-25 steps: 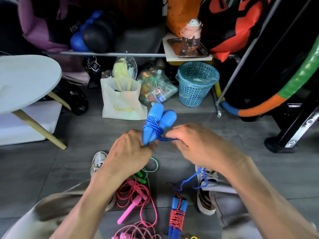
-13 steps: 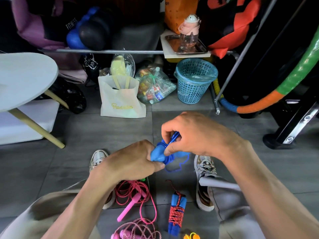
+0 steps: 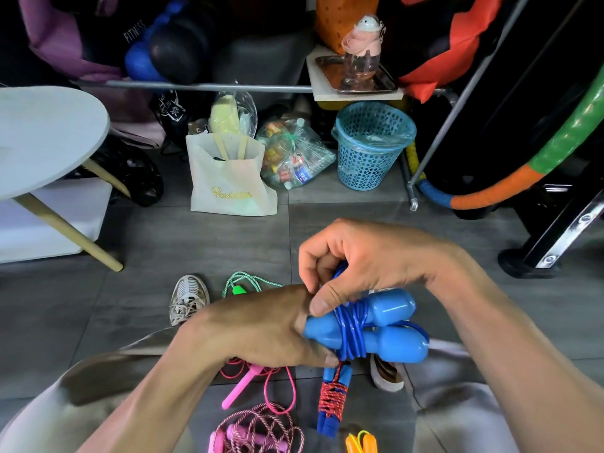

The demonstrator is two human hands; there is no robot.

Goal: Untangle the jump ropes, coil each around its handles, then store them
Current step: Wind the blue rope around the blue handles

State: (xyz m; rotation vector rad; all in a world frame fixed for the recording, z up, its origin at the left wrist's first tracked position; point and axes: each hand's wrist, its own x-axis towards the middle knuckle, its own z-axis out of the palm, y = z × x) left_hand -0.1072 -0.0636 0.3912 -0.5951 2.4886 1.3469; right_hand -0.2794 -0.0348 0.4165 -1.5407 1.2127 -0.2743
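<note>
My left hand (image 3: pixel 261 325) has its grip closed round one end of the two blue handles (image 3: pixel 389 331), which lie side by side above the floor (image 3: pixel 202 243) between my knees, with the blue rope (image 3: pixel 353 325) wound tight about their middle. My right hand (image 3: pixel 369 259) pinches a strand of that rope just above the handles, thumb pressed on the coil. Below on the floor lie a pink rope (image 3: pixel 258 384), a red-wound blue pair (image 3: pixel 333 397) and a green rope (image 3: pixel 245 284).
</note>
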